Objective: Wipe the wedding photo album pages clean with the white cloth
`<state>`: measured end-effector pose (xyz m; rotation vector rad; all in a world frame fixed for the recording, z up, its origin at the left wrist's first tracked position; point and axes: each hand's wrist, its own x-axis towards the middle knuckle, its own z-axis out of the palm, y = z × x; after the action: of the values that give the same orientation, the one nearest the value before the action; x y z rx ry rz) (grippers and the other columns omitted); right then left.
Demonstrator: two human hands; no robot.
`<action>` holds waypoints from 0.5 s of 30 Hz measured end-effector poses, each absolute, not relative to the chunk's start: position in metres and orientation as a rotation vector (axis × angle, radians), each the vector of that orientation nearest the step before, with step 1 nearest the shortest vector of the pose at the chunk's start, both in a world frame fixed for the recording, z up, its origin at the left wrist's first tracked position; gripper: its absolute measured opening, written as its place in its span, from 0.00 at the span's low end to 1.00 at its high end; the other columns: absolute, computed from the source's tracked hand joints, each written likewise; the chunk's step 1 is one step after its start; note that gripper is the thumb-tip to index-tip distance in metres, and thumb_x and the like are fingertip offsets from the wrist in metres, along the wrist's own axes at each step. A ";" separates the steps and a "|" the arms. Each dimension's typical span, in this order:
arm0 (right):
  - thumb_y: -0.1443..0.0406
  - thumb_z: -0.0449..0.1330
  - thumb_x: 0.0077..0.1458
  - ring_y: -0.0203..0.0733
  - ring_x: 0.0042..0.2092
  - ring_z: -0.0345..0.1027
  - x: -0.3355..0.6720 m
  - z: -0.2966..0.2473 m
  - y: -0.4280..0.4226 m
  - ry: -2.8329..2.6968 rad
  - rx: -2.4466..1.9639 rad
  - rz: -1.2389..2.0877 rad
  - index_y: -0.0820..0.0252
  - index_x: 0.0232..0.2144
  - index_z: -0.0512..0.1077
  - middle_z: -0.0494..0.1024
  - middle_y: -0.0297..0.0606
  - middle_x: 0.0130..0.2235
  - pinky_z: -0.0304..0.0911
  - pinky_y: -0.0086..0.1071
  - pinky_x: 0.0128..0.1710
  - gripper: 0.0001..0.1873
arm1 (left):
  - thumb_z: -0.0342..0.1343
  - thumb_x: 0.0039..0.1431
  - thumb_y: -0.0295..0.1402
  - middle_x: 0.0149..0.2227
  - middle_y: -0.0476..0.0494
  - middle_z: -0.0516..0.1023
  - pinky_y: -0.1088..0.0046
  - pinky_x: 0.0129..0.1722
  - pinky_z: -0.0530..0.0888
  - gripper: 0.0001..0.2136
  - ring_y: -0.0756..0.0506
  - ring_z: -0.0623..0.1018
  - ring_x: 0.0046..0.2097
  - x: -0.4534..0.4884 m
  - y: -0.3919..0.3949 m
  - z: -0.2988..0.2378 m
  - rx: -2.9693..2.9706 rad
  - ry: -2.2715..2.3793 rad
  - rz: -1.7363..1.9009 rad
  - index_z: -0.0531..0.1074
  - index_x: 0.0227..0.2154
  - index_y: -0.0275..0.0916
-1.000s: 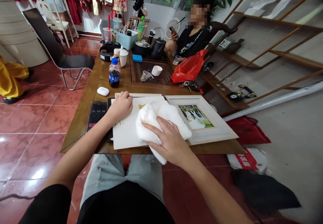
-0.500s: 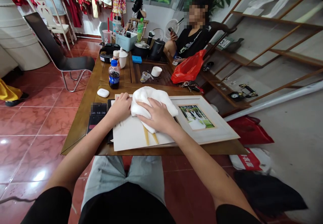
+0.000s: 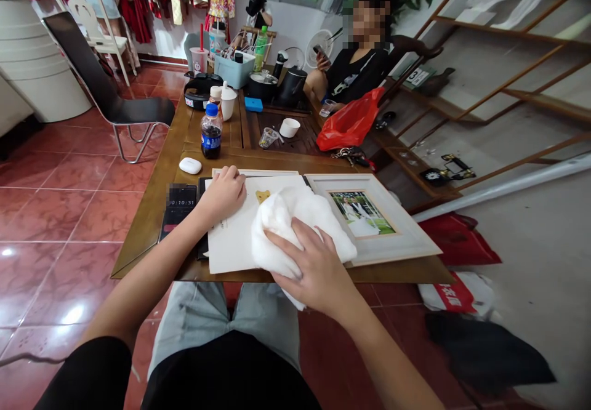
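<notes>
My right hand (image 3: pixel 316 268) is closed over a bunched white cloth (image 3: pixel 318 213), its fingers spread and pressing into the folds. The cloth lies across the lower right of a flat white board (image 3: pixel 231 253) and hangs past the table's front edge. A small gold-coloured mark (image 3: pixel 263 196) shows on the board just above the cloth. At the board's upper left rests my left hand (image 3: pixel 226 193), holding nothing, fingers slightly bent on the surface. Beside the board on the right is a pale picture frame (image 3: pixel 406 237) with a photo (image 3: pixel 362 213) of two people.
Left of the board lie a phone (image 3: pixel 180 210) and a white earbud case (image 3: pixel 190 165). A blue-capped cola bottle (image 3: pixel 211 136) stands behind. Farther back are a white cup (image 3: pixel 289 128), a red plastic bag (image 3: pixel 351 124) and keys (image 3: pixel 348 154). A seated person (image 3: pixel 364 59) holds a phone.
My right hand has drawn the cloth toward me and to the right, over the table edge. My left hand stays at the board's upper left, now apart from the cloth.
</notes>
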<state>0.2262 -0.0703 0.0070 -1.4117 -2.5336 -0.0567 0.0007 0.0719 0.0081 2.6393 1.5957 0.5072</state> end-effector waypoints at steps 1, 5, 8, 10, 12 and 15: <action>0.53 0.61 0.59 0.65 0.66 0.59 0.227 0.008 -0.068 -2.540 -1.426 -0.035 0.44 0.68 0.64 0.68 0.51 0.64 0.55 0.62 0.62 0.36 | 0.43 0.71 0.29 0.46 0.32 0.74 0.55 0.54 0.70 0.15 0.36 0.72 0.51 0.001 0.072 0.009 2.641 1.600 0.497 0.76 0.44 0.33; 0.51 0.59 0.63 0.63 0.65 0.61 0.223 0.017 -0.038 -2.527 -1.545 0.069 0.44 0.69 0.63 0.68 0.52 0.65 0.57 0.59 0.62 0.34 | 0.43 0.72 0.31 0.46 0.32 0.74 0.55 0.55 0.70 0.15 0.35 0.72 0.51 0.002 0.071 0.009 2.682 1.612 0.453 0.76 0.44 0.32; 0.50 0.57 0.65 0.62 0.67 0.59 0.216 0.022 -0.008 -2.508 -1.585 0.111 0.46 0.70 0.62 0.66 0.53 0.66 0.56 0.59 0.63 0.34 | 0.43 0.72 0.32 0.47 0.32 0.73 0.55 0.55 0.69 0.16 0.35 0.72 0.51 0.002 0.072 0.009 2.698 1.613 0.435 0.76 0.44 0.31; 0.49 0.57 0.65 0.61 0.68 0.57 0.210 0.024 0.012 -2.502 -1.574 0.137 0.45 0.70 0.61 0.66 0.52 0.66 0.54 0.59 0.64 0.34 | 0.43 0.72 0.31 0.47 0.31 0.73 0.55 0.55 0.70 0.16 0.35 0.72 0.51 0.001 0.072 0.009 2.697 1.610 0.415 0.76 0.44 0.31; 0.49 0.57 0.65 0.61 0.68 0.56 0.206 0.024 0.027 -2.488 -1.568 0.159 0.45 0.70 0.60 0.66 0.51 0.66 0.54 0.59 0.63 0.34 | 0.44 0.72 0.30 0.47 0.31 0.73 0.55 0.55 0.70 0.15 0.35 0.72 0.51 0.001 0.072 0.010 2.698 1.603 0.397 0.76 0.45 0.30; 0.49 0.57 0.65 0.59 0.68 0.57 0.202 0.022 0.041 -2.460 -1.540 0.153 0.45 0.70 0.61 0.68 0.51 0.64 0.55 0.58 0.63 0.33 | 0.45 0.70 0.29 0.48 0.30 0.73 0.55 0.54 0.70 0.14 0.34 0.72 0.52 0.001 0.071 0.011 2.700 1.604 0.377 0.76 0.45 0.30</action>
<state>0.2021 0.0412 0.0221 -1.5397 -2.4596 0.1534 0.0010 0.0711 0.0113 2.7005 1.6044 0.3769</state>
